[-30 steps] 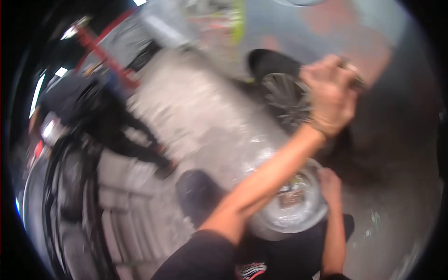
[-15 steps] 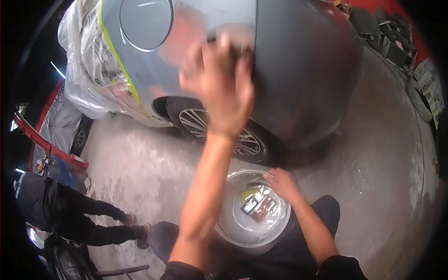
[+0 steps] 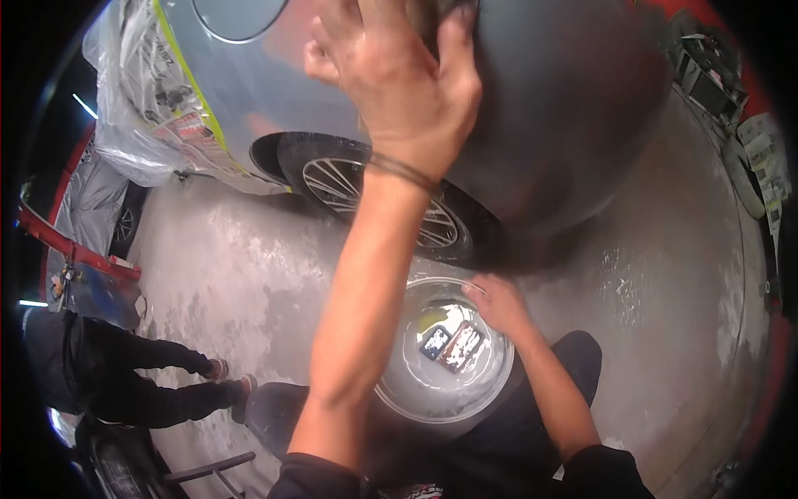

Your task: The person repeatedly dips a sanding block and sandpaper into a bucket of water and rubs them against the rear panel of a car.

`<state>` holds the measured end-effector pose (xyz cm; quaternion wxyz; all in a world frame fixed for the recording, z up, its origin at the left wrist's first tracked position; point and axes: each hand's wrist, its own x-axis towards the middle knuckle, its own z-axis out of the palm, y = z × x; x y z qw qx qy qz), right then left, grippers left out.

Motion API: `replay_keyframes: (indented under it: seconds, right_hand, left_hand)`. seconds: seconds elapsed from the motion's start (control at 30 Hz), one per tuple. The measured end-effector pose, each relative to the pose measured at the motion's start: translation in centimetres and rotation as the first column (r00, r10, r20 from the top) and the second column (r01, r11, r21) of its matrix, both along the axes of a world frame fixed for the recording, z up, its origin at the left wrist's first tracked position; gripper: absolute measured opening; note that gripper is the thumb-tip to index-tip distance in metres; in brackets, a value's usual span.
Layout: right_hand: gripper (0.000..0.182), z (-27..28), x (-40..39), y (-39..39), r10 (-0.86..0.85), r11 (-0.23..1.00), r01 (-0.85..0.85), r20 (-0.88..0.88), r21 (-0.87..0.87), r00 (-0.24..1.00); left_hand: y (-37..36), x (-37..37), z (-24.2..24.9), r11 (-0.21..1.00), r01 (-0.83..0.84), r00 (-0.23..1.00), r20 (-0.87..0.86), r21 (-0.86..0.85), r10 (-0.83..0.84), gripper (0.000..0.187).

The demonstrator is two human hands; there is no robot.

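My left hand (image 3: 399, 79) reaches up against the grey car body panel (image 3: 532, 108) above the wheel. Its fingers curve over something brownish that shows only in part between thumb and forefinger; I cannot make out what it is. My right hand (image 3: 500, 305) grips the rim of a clear round basin (image 3: 399, 397) resting at my lap. In the basin's water lie a small dark-edged block (image 3: 434, 342), a larger reddish-brown piece (image 3: 460, 349) and a yellowish-green piece (image 3: 430, 319).
Below the panel is the car's wheel (image 3: 332, 183). Plastic sheeting and newspaper (image 3: 166, 91) cover the car's left part, edged with yellow-green tape. A person in dark clothes (image 3: 125, 366) stands at the left. Wet patches mark the concrete floor (image 3: 224, 258). Dark parts (image 3: 706, 79) lie at the upper right.
The view has tilted, so the car sits higher in the frame. My left hand has moved up and looks larger. My right hand stays on the basin's rim.
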<state>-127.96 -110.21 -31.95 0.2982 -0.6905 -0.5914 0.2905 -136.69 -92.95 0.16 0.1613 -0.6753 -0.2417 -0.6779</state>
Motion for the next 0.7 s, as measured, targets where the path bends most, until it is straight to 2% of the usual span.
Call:
replay_keyframes:
  seconds: [0.07,0.17,0.23,0.27,0.33,0.53,0.67,0.7]
  right_hand:
    - [0.036,-0.3,-0.3,0.2,-0.02,1.0,0.02,-0.011,0.002,1.0]
    - [0.036,-0.9,0.0,0.0,-0.042,0.998,0.041,0.005,0.044,0.999]
    - [0.036,-1.8,0.0,0.0,-0.048,0.996,0.047,0.011,0.082,0.999]
    - [0.036,-1.3,0.0,-0.1,-0.042,0.997,0.041,0.015,0.059,0.999]
    - [0.036,0.6,-0.1,-0.2,-0.046,0.999,0.045,0.013,0.017,0.999]
    - [0.037,-0.2,0.0,0.1,-0.042,0.999,0.042,0.009,-0.019,0.999]
    - [0.038,-2.1,-0.1,0.3,-0.06,0.989,0.062,-0.016,0.133,0.998]
    - [0.038,-1.8,0.0,0.3,-0.059,0.988,0.06,-0.012,0.141,0.998]
  left_hand:
    - [0.6,-0.8,-2.0,0.997,-0.014,1.0,-0.025,0.072,0.016,0.044]
    - [-2.0,-2.9,-11.1,0.995,-0.036,0.997,-0.074,-0.089,0.029,0.058]
    - [-2.5,-4.6,-17.0,0.969,-0.007,0.998,-0.07,-0.245,-0.01,0.056]
    - [-3.0,-5.5,-18.5,0.955,-0.07,0.996,-0.08,-0.289,0.048,0.054]
    - [-4.2,-6.3,-19.5,0.947,-0.054,0.998,0.019,-0.315,0.063,0.052]
    - [-2.9,-3.8,-16.1,0.981,0.054,0.994,0.108,-0.184,-0.034,0.055]
    - [-1.6,-2.8,-16.4,0.984,0.067,0.994,0.092,-0.166,-0.052,0.057]
    - [-1.8,-2.7,-15.0,0.984,0.093,0.992,0.095,-0.151,-0.08,0.057]
